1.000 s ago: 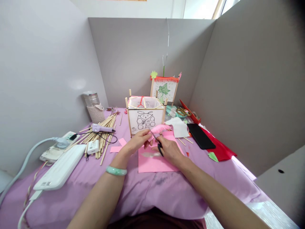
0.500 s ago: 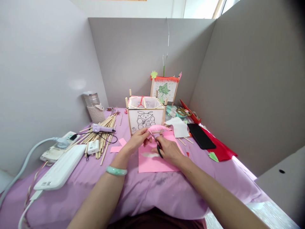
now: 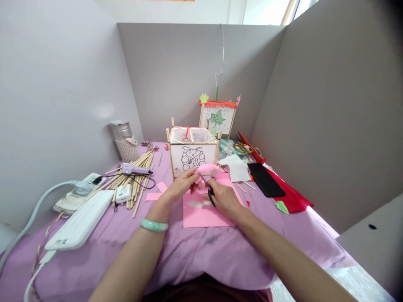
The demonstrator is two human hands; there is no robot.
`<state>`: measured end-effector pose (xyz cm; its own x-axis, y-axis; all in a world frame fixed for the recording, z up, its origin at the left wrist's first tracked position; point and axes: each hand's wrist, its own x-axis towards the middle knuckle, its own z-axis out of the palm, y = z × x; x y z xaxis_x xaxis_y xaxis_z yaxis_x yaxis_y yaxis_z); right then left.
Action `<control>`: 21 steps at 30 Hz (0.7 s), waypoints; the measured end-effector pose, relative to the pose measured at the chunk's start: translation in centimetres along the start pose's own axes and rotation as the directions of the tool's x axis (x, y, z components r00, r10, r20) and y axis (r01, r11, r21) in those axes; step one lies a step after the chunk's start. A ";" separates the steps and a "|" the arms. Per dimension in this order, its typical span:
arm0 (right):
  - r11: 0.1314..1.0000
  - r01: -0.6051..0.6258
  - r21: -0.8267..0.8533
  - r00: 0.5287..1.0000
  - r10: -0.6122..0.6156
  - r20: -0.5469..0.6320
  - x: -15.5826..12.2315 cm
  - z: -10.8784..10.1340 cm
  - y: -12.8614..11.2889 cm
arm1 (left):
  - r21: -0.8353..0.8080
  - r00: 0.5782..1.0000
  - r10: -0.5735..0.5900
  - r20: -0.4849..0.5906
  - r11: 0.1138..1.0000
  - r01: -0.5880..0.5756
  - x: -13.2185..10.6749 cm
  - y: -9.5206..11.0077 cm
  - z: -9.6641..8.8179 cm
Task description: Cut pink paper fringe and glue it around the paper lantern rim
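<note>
My left hand [image 3: 186,182] pinches one end of a curved pink paper strip [image 3: 209,167] with a fringed edge. Around the black handles of a pair of scissors [image 3: 210,196] my right hand [image 3: 224,196] is closed, and the blades reach up to the strip beside my left fingertips. Below both hands lies a pink paper sheet [image 3: 204,218] with a pale mark on it. Just beyond them stands a square lantern [image 3: 193,155] of wooden sticks and white panels, with an animal drawn on its front.
Wooden sticks [image 3: 143,161], a lilac glue gun [image 3: 135,169] and a white power bank [image 3: 80,220] lie to the left, near a jar [image 3: 122,134]. A black phone [image 3: 266,179] rests on red material [image 3: 294,195] at right. Behind stands a second lantern [image 3: 218,117].
The scissor blades look closer together now, and the handles have shifted slightly. The pink strip has moved a little; both hands stay in nearly the same place.
</note>
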<state>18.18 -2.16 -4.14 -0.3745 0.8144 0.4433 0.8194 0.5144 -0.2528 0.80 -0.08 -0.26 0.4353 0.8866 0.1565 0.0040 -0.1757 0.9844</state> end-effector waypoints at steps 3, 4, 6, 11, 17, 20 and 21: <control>1.000 0.007 0.009 1.000 -0.007 -0.007 0.0 0.1 0.0 | 0.027 0.999 -0.020 0.034 0.999 0.019 -0.1 0.0 0.1; 1.000 0.011 0.011 1.000 -0.011 -0.010 0.0 0.1 0.1 | 0.033 0.999 -0.024 0.046 0.999 0.022 -0.1 0.0 0.1; 1.000 0.016 0.012 1.000 -0.016 -0.010 -0.1 0.1 0.0 | 0.038 0.998 -0.028 0.061 0.999 0.026 -0.1 -0.1 0.1; 1.000 -0.007 0.004 1.000 0.007 0.015 0.0 -0.1 -0.2 | 0.030 0.997 -0.031 0.065 0.999 0.029 -0.1 -0.1 0.0; 1.000 -0.016 -0.005 1.000 0.016 0.009 0.1 -0.1 -0.2 | 0.029 0.998 -0.027 0.060 0.999 0.025 -0.1 0.1 0.0; 1.000 -0.015 -0.006 1.000 0.015 0.010 0.1 -0.2 -0.1 | 0.035 0.998 -0.023 0.052 0.999 0.021 -0.1 0.0 0.0; 1.000 -0.013 -0.005 1.000 0.013 0.010 0.1 -0.2 -0.1 | 0.037 0.999 -0.022 0.049 0.999 0.020 -0.1 0.0 0.0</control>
<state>18.11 -2.17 -3.91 -0.3682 0.8235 0.4317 0.8262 0.5027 -0.2543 0.78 -0.17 -0.28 0.4786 0.8682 0.1311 0.0459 -0.1739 0.9837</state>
